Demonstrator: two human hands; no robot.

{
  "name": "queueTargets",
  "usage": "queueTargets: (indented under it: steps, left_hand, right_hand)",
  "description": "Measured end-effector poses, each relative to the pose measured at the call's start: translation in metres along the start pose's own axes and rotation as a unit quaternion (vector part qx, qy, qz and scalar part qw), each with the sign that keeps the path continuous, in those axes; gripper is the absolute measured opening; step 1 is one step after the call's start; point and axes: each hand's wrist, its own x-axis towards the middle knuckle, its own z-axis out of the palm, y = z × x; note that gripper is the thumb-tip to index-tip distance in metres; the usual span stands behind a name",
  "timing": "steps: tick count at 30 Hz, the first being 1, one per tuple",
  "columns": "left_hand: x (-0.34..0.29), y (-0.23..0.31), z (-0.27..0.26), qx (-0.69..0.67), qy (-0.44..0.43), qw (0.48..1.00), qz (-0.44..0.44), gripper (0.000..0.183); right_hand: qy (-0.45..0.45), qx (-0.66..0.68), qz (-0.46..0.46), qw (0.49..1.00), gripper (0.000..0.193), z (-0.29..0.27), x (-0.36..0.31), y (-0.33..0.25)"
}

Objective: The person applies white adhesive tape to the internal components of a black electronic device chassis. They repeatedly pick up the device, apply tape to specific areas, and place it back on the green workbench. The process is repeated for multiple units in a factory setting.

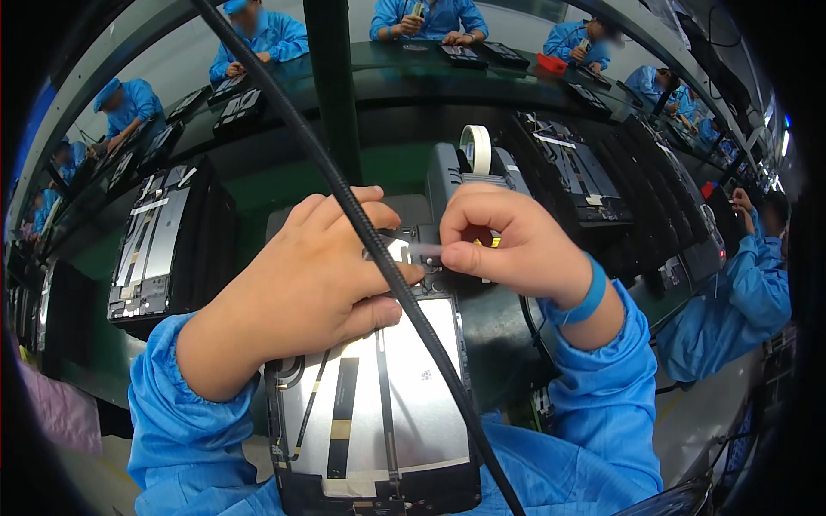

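An opened tablet-like device point(423, 378) lies in front of me, its silver metal back and black ribbon strips showing. My left hand point(314, 267) rests over its far part, fingers stretched out and apart, the index fingertip touching down near small parts at the far end. Just to the right, my right hand point(512, 241) pinches a narrow, translucent strip of tape point(425, 249) between thumb and index finger. The strip's other end reaches toward the left fingers and is blurred. A blue band circles my right wrist.
A grey tape dispenser point(446, 168) with a pale tape roll point(475, 148) stands beyond my right hand. Stacks of similar devices flank me, left point(159, 236) and right point(576, 172). A black braided cable point(320, 155) crosses the view. Several co-workers in blue sit around.
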Motion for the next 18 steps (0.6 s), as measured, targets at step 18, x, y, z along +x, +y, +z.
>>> queueTargets:
  steps: [18]
  left_hand:
    - [0.026, -0.008, 0.008, -0.153, -0.058, 0.972, -0.169, 0.020]
  right_hand:
    - [-0.158, -0.115, 0.160, 0.968, 0.021, -0.004, 0.026, -0.013]
